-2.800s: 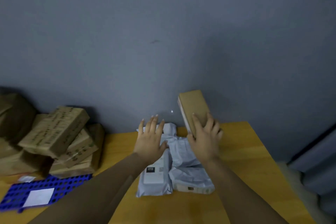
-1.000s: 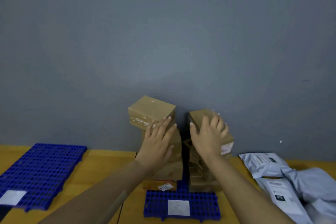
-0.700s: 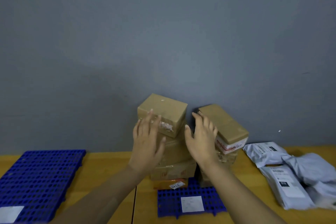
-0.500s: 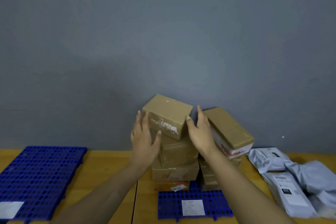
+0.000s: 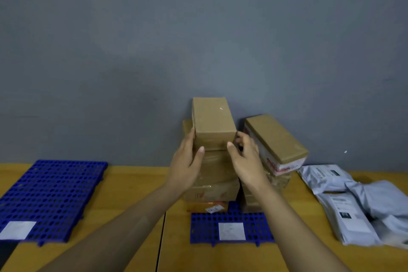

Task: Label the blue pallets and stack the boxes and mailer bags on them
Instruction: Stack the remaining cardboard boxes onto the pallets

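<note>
A stack of brown boxes (image 5: 212, 185) stands on the middle blue pallet (image 5: 203, 227), which carries a white label (image 5: 231, 231). The top box (image 5: 213, 121) lies lengthwise, pointing at the wall. My left hand (image 5: 187, 161) grips its front left corner, thumb on the front face. My right hand (image 5: 245, 159) grips the front right corner with curled fingers. A second, lower stack to the right is topped by a tilted box (image 5: 276, 139) with a red-printed side. Grey mailer bags (image 5: 353, 205) lie in a heap on the right.
A larger blue pallet (image 5: 53, 194) with a white label (image 5: 17, 229) lies on the left of the wooden table (image 5: 136, 187). A grey wall rises right behind the stacks. A seam between two tabletops runs just left of the middle pallet.
My hands closed in from the stack's sides onto the top box. That box turned from skewed to lengthwise. The box carried earlier now lies tilted on the right stack.
</note>
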